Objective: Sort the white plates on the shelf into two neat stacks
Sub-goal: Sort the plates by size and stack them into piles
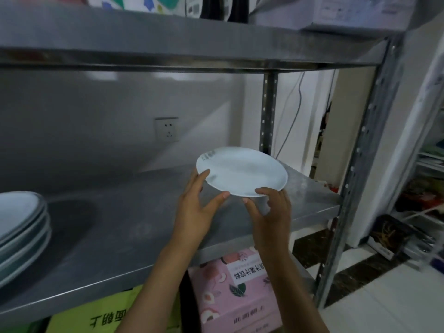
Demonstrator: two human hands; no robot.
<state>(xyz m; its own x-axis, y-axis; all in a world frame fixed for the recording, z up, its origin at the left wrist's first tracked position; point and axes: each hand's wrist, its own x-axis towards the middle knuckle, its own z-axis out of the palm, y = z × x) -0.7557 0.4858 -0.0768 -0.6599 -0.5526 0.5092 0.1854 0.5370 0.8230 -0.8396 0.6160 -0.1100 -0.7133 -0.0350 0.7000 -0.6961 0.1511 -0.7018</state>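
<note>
Two hands hold one white plate [241, 171] up above the right end of the metal shelf [144, 224]. The left hand [195, 207] has its thumb on top of the rim and its fingers spread out under the near edge. The right hand [270, 210] pinches the front edge, thumb on top and fingers curled below. So each grip is on the rim, one at the left side and one at the front. The plate tilts a little and does not touch the shelf.

Far to the left of both hands sits a stack of plates [21, 234], about four of them. They look a bit uneven, with edges poking out. The spot right under the held plate is bare metal, so a second stack could start there, I think.

This plate looks hard and smooth. It will not bend, and it could break if it drops or bangs on the metal. It looks light enough for one hand, but the shiny surface could slip. Holding it at the rim with a thumb on top and fingers under is a good way. It should go down flat and slow.

Below the shelf sit a pink box [235, 294] and a green box [113, 313].
</note>
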